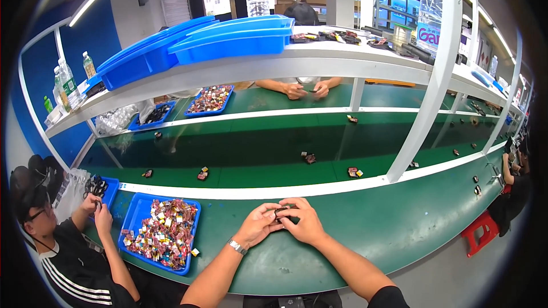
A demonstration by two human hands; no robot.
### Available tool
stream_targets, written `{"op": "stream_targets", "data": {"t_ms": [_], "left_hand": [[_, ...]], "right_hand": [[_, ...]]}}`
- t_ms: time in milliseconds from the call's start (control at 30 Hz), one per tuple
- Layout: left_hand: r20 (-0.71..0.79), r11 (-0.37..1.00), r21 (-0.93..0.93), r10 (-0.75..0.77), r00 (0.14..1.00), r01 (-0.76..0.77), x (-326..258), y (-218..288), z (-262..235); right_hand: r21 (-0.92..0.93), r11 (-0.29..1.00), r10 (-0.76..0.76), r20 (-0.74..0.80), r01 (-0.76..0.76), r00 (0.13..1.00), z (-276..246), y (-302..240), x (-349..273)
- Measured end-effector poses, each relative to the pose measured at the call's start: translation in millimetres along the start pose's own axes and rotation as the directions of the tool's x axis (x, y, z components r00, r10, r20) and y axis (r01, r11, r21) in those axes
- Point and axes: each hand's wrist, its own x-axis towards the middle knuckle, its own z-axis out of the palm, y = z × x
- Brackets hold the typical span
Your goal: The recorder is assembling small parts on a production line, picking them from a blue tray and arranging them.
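Note:
Over the green worktop (240,256), my left hand (258,227) and my right hand (303,222) meet with their fingertips together. Both are closed around a small dark part (281,212); the fingers cover most of it, so its exact kind does not show. A metal-banded watch (237,246) is on my left wrist. To the left of my hands lies a blue tray (136,210) heaped with small reddish electronic pieces bearing white and yellow bits. One loose piece (195,252) rests by the tray's right edge.
Beyond a white rail (257,192), small assemblies (354,172) lie scattered on a green conveyor belt (251,177). At left a co-worker (74,245) handles something dark. Another person's hands (308,90) work opposite. Overhead runs a white shelf (319,57) with blue trays (234,40); a white post (425,91) stands at right.

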Motion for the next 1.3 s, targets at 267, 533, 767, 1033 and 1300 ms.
{"op": "stream_targets", "data": {"t_ms": [267, 533, 767, 1033, 1300], "left_hand": [[-0.057, 0.998, 0.007, 0.056, 0.997, -0.056, 2.7, -6.1, 1.3], [-0.096, 0.995, 0.039, 0.095, 0.991, -0.092, 1.1, -0.2, 3.0], [-0.095, 0.997, 0.043, 0.065, 0.993, -0.061, 0.1, 3.0, 9.2], [-0.121, 0.997, 0.051, 0.056, 0.991, -0.05, -1.0, 0.9, 5.9], [-0.14, 0.998, 0.051, 0.049, 0.989, -0.042, 0.3, 1.0, 7.8]], "right_hand": [[0.067, 0.997, 0.042, 0.08, -0.048, 0.996, -3.1, 1.4, 3.6], [-0.147, 0.982, -0.135, -0.108, 0.118, 0.985, 0.0, -15.4, 9.6], [-0.295, 0.94, -0.21, -0.102, 0.172, 0.972, 0.3, -8.1, 7.0], [-0.352, 0.913, -0.236, -0.044, 0.206, 0.971, 0.6, -21.6, 9.8], [-0.47, 0.848, -0.302, -0.048, 0.245, 0.952, 7.6, -14.5, 7.2]]}}
